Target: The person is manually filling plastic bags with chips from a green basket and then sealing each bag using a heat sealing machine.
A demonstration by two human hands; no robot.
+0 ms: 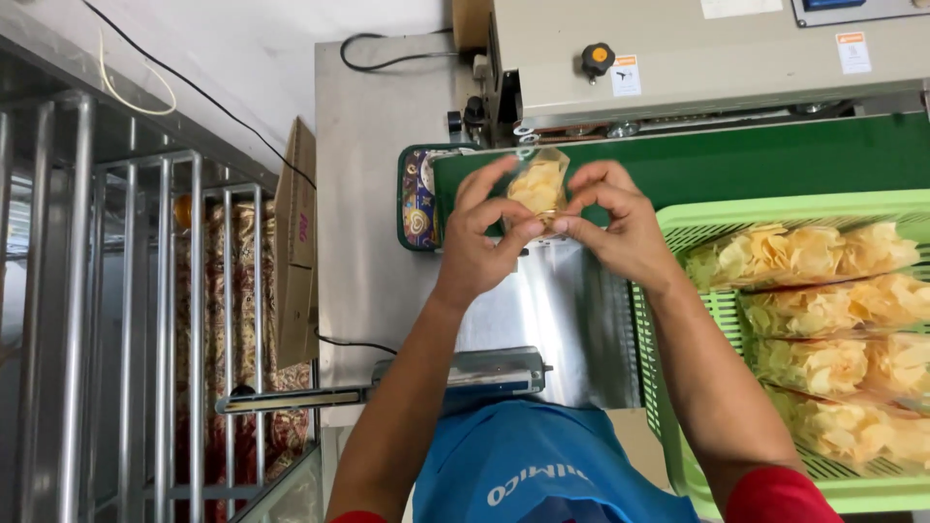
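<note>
Both forearms reach forward over the brushed steel worktop [378,194]. The left hand [481,237] and right hand [620,228] meet, fingertips pinching a small clear plastic bag of pale yellow ruffled chips [539,189] at the green conveyor belt [775,160]. Beside the right arm, a light green slatted plastic basket [765,208] holds more filled bags.

I am holding a small clear bag of yellow chips [540,187] between my left hand [481,237] and right hand [620,223]. More such bags [823,329] are lying stacked in the green basket [678,223] at my right. On the beige machine, small orange-and-white stickers [626,75] are showing, and a flattened brown carton [294,242] is leaning at left.
</note>
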